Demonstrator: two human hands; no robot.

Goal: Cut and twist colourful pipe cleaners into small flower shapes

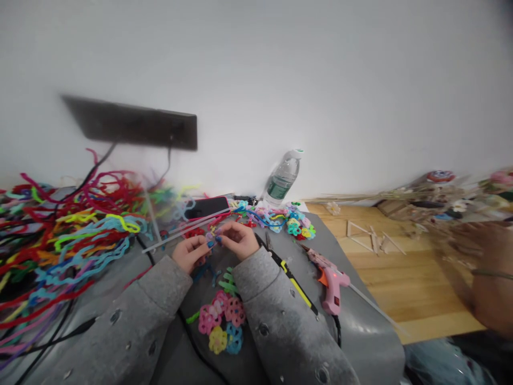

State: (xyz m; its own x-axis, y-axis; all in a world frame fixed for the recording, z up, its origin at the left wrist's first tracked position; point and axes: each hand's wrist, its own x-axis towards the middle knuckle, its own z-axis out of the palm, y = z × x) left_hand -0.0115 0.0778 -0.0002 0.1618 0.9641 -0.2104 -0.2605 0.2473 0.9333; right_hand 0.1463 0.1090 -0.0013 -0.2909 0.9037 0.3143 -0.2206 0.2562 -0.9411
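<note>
A small purple and yellow piece of fuzzy wire (210,233) is pinched in the fingertips of the left hand (191,253) and right hand (241,240), both with fingers bent, over the grey table (368,331). Colourful wires (92,230) are heaped at left; flowers (220,318) are laid nearer, between the sleeves (272,299), and a pink glue gun (332,283) is placed at right.

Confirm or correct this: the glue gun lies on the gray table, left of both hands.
Wrong side: the head view shows the glue gun right of both the left hand and right hand. It does lie on the gray table.
</note>
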